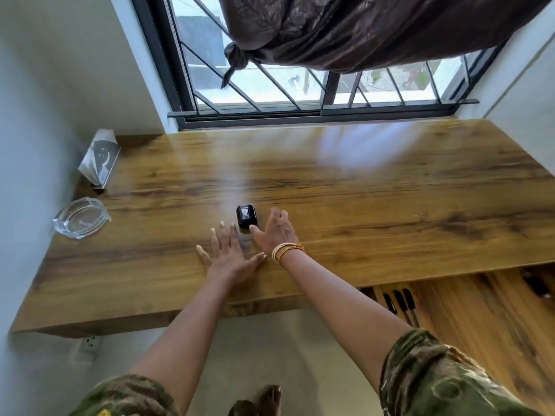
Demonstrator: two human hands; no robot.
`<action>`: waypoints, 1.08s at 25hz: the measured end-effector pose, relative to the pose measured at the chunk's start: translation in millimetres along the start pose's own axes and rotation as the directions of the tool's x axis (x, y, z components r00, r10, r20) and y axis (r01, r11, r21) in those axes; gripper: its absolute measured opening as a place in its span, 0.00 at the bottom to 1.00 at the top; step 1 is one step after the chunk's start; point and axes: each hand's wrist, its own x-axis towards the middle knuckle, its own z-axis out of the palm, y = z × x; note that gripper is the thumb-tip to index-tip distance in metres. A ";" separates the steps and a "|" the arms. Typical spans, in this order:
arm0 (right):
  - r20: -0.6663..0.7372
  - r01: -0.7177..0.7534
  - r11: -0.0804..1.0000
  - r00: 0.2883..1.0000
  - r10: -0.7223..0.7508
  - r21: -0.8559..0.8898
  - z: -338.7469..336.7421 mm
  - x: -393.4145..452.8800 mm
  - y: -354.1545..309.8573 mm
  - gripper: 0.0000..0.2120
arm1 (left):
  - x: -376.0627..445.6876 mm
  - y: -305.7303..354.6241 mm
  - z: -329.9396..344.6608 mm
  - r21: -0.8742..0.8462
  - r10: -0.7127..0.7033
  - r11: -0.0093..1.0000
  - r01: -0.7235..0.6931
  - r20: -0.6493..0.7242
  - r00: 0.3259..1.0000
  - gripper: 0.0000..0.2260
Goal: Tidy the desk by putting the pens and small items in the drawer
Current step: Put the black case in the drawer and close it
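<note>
The small black case (pixel 246 216) sits near the middle of the wooden desk (pixel 390 211), and it serves as the landmark here; the right hand (pixel 277 232) lies just to the right of it, fingers loosely spread and holding nothing, thumb tip touching or almost touching the case's near right corner; the left hand (pixel 226 250) rests flat on the desk just nearer than the case and to its left, fingers fanned wide, also holding nothing. The open drawer (pixel 468 307) lies well to the right of the case and nearer the person, below the desk's front edge; several dark pens (pixel 401 304) already lie at its left end. Far left of the case stand a glass ashtray (pixel 80 217) and, beyond it, a tissue pack (pixel 100 159).

The risks, as I judge them: the case looks smooth and glossy, so a thumb pressing its corner may skid it away rather than seat it in a grip; a loose pinch could drop it during the long carry to the drawer, where it might strike the desk edge or fall to the floor; set down carelessly, it could land on the pens and scatter them.
</note>
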 end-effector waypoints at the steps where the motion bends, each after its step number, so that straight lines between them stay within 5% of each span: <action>1: 0.026 -0.003 1.000 1.000 0.003 -0.024 2.3 6.6 -7.9 0.31 | 0.9 1.6 0.9 0.001 -0.005 1.000 0.005 0.014 1.000 0.49; 6: 0.268 0.114 0.961 0.963 -0.044 -0.251 1.2 43.0 -36.4 0.29 | 2.5 6.6 -9.9 0.014 -0.056 0.998 0.055 0.118 0.991 0.51; 10: 0.306 0.046 0.973 0.952 0.026 -0.227 -1.1 53.7 -36.5 0.28 | 6.1 10.5 -14.8 0.044 -0.085 0.996 0.078 0.172 0.981 0.52; 14: 0.178 -0.058 0.994 0.983 0.040 0.097 -11.2 35.1 -4.6 0.23 | 3.1 23.7 -21.4 0.131 -0.139 0.984 0.123 0.120 0.983 0.50; 17: 0.028 -0.149 0.868 0.988 0.154 0.474 -29.7 16.9 29.3 0.16 | -4.1 58.7 -26.6 0.151 -0.051 0.988 0.044 0.041 0.998 0.41; 21: -0.165 -0.133 0.840 0.953 0.255 0.526 -73.8 -1.0 87.0 0.16 | -19.5 127.2 -8.5 0.089 0.194 0.976 -0.200 0.070 0.979 0.36; 27: -0.024 -0.248 0.443 0.852 0.523 0.861 -153.6 -48.0 184.2 0.14 | -64.2 237.7 38.0 0.040 0.381 0.916 -0.399 0.225 0.897 0.33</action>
